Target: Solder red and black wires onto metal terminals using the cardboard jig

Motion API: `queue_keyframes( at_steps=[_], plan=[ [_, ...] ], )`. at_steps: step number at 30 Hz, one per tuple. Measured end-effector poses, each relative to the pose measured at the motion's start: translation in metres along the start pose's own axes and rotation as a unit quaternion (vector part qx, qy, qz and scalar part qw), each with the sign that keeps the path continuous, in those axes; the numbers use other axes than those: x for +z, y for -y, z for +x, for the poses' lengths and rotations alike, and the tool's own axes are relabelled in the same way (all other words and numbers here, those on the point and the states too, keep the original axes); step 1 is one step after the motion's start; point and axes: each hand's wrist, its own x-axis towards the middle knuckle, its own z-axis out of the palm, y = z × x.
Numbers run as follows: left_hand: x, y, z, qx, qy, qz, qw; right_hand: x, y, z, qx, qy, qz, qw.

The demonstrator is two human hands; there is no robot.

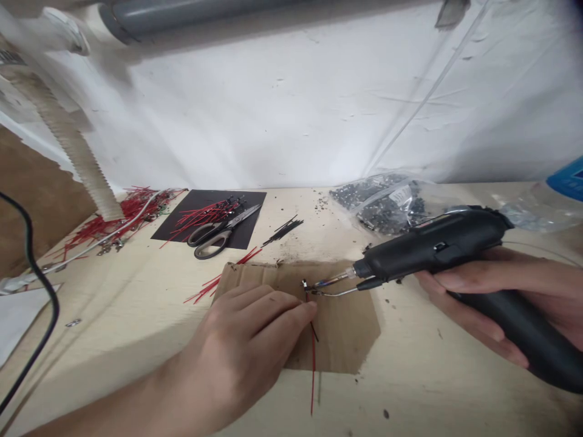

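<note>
My right hand [496,297] is wrapped round a black soldering gun [437,246], whose metal tip and thin curved feed tube point left. The tip meets a small dark and silver part [305,285] above the cardboard piece [350,346]. My left hand [255,346] is closed over the cardboard, thumb and forefinger pinching a red wire [313,370] just below that part. The wire hangs down past the cardboard's near edge, and a short black piece [314,332] crosses it. The fingertips' exact grip is partly hidden.
Scissors [214,240] and red wires lie on a black sheet [246,233]. Black strips [285,230] are beside it. A bag of small metal parts [392,203] stands behind the gun. More red wires [132,212] are heaped at left. A black cable [54,303] hangs at far left.
</note>
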Motion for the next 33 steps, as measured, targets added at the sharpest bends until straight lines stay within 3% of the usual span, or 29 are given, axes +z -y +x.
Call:
queue_keyframes(
  at_steps=[33],
  plan=[
    [0.0017,0.0007,-0.0018,-0.005,-0.007,-0.011,1.000,0.0000,0.0022,0.0017,-0.002,-0.003,-0.009,1.000]
  ],
)
